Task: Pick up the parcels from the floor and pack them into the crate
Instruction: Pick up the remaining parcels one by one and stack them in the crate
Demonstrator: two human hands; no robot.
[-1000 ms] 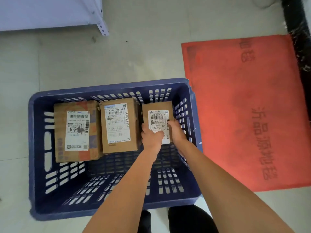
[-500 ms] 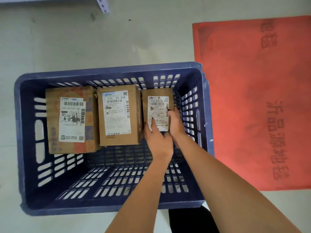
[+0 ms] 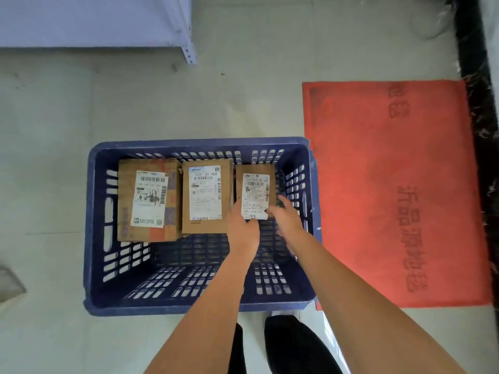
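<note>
A dark blue slotted crate [image 3: 199, 143] stands on the floor below me. Three brown cardboard parcels with white labels lie side by side along its far wall: a large one [image 3: 148, 198] on the left, a middle one [image 3: 206, 195], and a small one [image 3: 255, 190] on the right. My left hand [image 3: 243, 228] is at the small parcel's near left corner, thumb along its edge. My right hand [image 3: 286, 220], blurred, hovers at its near right corner with fingers spread. The small parcel rests on the crate floor; neither hand closes around it.
A red mat [image 3: 391, 184] with printed characters lies right of the crate, touching its corner. A white shelf unit [image 3: 94, 20] and its perforated leg [image 3: 189, 54] stand at the far left. A dark strip [image 3: 475, 76] runs along the right. My dark trouser legs [image 3: 283, 344] are just behind the crate.
The small parcel has been set down beside the middle one. Both hands have loosened and drawn back slightly toward me; my head has risen, so the crate looks smaller.
</note>
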